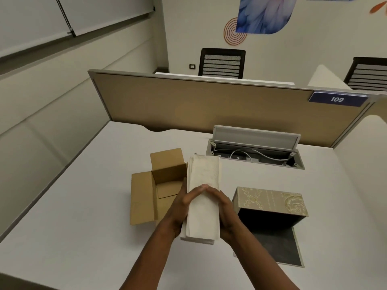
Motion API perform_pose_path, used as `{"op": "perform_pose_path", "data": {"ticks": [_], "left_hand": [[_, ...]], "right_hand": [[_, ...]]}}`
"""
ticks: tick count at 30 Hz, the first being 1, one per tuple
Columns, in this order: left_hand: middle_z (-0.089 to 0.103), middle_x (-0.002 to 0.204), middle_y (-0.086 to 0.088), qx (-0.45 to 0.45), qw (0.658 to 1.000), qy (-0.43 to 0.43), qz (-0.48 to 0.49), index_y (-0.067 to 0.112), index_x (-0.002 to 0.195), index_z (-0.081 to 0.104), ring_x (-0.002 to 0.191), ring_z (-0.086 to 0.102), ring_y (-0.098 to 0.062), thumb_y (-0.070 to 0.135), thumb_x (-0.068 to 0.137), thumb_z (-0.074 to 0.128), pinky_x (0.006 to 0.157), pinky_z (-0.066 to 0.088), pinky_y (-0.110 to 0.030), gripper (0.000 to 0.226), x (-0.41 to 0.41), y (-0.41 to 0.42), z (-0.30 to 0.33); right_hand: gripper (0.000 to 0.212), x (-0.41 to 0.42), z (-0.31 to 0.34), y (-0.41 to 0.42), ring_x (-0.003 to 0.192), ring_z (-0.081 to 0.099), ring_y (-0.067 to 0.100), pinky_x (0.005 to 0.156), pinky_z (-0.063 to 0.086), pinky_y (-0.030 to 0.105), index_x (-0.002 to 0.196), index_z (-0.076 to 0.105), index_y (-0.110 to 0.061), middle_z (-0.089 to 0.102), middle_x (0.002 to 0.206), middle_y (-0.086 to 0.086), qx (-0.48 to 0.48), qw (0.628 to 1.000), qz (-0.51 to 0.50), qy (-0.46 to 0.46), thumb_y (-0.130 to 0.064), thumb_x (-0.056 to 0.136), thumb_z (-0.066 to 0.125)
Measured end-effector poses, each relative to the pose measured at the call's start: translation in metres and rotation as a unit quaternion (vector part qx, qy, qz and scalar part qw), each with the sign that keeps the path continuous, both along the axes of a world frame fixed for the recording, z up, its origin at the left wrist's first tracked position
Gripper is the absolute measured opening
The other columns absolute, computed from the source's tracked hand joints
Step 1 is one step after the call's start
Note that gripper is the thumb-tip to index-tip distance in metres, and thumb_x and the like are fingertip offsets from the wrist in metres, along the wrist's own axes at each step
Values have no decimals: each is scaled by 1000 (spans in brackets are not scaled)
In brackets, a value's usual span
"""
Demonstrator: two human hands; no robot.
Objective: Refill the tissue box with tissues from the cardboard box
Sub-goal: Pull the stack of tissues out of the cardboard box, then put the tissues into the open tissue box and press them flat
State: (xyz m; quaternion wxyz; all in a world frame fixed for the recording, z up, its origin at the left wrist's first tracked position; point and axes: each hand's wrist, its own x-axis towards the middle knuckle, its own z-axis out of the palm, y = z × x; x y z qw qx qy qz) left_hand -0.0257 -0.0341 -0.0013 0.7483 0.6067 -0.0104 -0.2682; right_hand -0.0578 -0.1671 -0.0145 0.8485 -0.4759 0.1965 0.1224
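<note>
Holding a tall stack of tissues (204, 197) between them, the left hand (181, 208) and right hand (225, 210) are clamped on its sides, fingertips meeting across the front. The open cardboard box (150, 193) lies on the tabletop (83, 237) just left of the hands. The tissue box (272, 203), open end toward the viewer, sits just right.

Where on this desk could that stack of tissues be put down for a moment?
Bare desk lies left of the cardboard box, and more along the near edge under the arms. The far left corner by the partition is bare too. It is crowded between cardboard box and tissue box, where both hands hold the tissues.
</note>
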Motion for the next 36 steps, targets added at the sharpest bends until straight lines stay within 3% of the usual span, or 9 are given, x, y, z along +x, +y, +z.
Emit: {"op": "perform_pose_path", "data": {"ticks": [5,12,16,19,21,24,28,33,36], "left_hand": [[68,128,-4,-5,997,26,-73,32,143,47,112,70,-27,53,81,71,91,60,-46,70,-20,-31,2],[33,159,9,196,953,-18,-230,41,159,4,139,44,-24,60,88,57,116,40,-44,91,-44,-98,-19],[48,152,10,199,953,14,-229,37,156,28,136,49,-16,55,91,58,117,39,-43,74,-53,-130,-39],[58,141,5,269,935,51,-226,34,134,58,128,55,-18,62,94,50,114,41,-42,50,-58,-143,-59],[62,130,5,303,930,91,-190,27,125,64,114,59,-17,73,90,47,100,45,-36,60,-65,-144,-66],[67,110,5,253,945,181,-105,27,102,66,97,62,-18,90,60,60,79,47,-36,76,-78,-138,-78],[54,130,3,177,962,201,-53,39,140,36,113,55,-23,79,50,81,83,50,-39,108,-97,-144,-98],[50,145,-5,140,974,179,-7,39,155,16,120,58,-27,59,46,94,98,52,-41,136,-93,-150,-111],[59,135,-1,100,978,182,-26,41,154,17,109,68,-24,46,52,96,78,59,-31,129,-85,-143,-115]], "right_hand": [[73,-55,-7,-29,114,66,46,89,58,59,139,51,-18,64,128,27,84,996,-36,21,-36,74,80],[77,-112,-36,-65,116,61,53,98,50,69,139,51,-13,61,129,32,110,971,-189,101,-27,68,79],[75,-141,-57,-102,120,62,50,102,45,71,137,56,-13,66,129,28,153,959,-215,106,-23,68,83],[67,-151,-74,-123,117,64,48,104,46,67,137,56,-13,69,126,26,151,945,-256,138,-27,75,79],[63,-149,-81,-135,119,62,46,107,44,64,138,54,-15,67,127,25,151,926,-303,170,-28,80,75],[63,-143,-88,-144,118,61,41,104,49,57,138,54,-18,65,128,21,151,903,-349,201,-26,80,76],[59,-141,-91,-144,115,63,41,91,57,54,134,58,-15,67,124,22,188,901,-341,192,-24,80,78],[55,-142,-101,-147,114,66,43,90,57,62,129,60,-14,76,110,23,211,910,-320,158,-23,79,81],[57,-145,-108,-152,115,66,44,89,57,61,130,61,-16,74,115,23,213,915,-312,142,-23,78,82]]}}
